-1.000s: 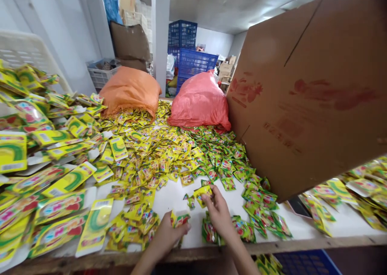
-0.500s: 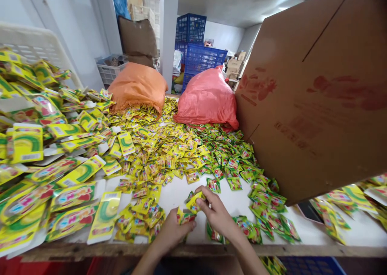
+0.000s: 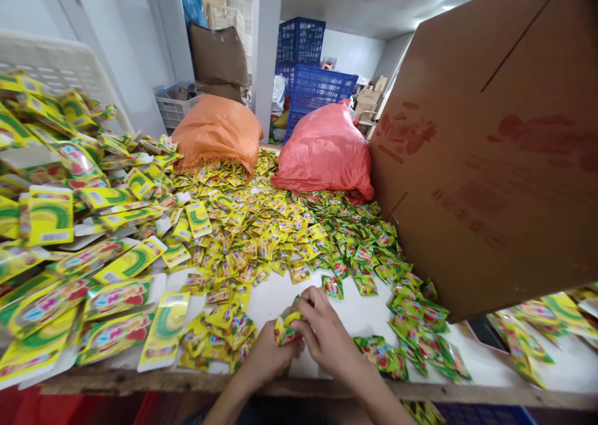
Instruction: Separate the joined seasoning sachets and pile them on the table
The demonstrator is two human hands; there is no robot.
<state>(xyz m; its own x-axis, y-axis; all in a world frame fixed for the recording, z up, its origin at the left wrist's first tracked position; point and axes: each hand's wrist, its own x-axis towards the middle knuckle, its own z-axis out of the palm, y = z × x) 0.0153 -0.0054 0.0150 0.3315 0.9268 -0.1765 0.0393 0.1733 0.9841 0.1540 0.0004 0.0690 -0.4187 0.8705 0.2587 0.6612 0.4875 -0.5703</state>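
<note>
From my remote seat, I have the left hand [image 3: 266, 353] curled around a small printed pack [image 3: 281, 333], its glossy yellow and red surface peeking past the thumb. My right hand [image 3: 322, 328] meets it, pinching a crinkled yellow sachet [image 3: 293, 318] against the pack, above the smooth white tabletop [image 3: 268, 297]. Left of both, pillowy yellow packets [image 3: 217, 334] lie piled; farther back, more spread beside puffy green packets [image 3: 364, 255]. Stiff, flat cartons [image 3: 119, 297] with shiny faces heap at far left. Behind slump a frayed-edged orange sack [image 3: 217, 129] and a smoother pink sack [image 3: 327, 148]; matte brown cardboard [image 3: 467, 238] slants at right.
</note>
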